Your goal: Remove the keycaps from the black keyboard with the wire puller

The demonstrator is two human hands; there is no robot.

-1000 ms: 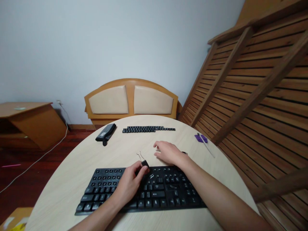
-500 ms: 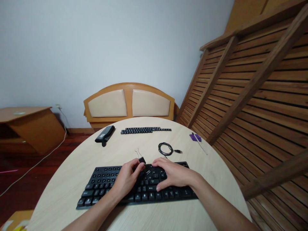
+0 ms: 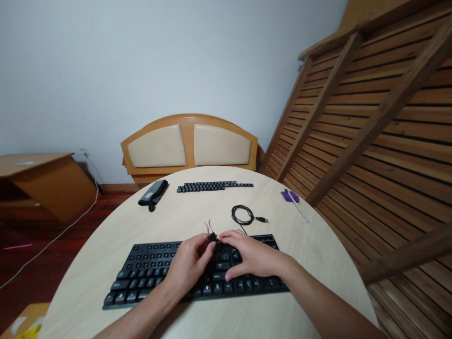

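Left hand (image 3: 191, 258) pinching puller (image 3: 211, 235), likely light, best held by handle (image 3: 212, 238); right hand (image 3: 251, 256) half-curling, keyboard (image 3: 150, 266) beneath fingers (image 3: 231, 237), grasp unclear

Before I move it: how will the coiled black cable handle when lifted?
The coiled cable looks thin and bent into loops, so probably floppy and light. It runs to the keyboard, so lifting may tug there.

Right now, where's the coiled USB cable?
In the head view, the coiled USB cable lies right of centre on the table, just beyond the keyboard and the right hand.
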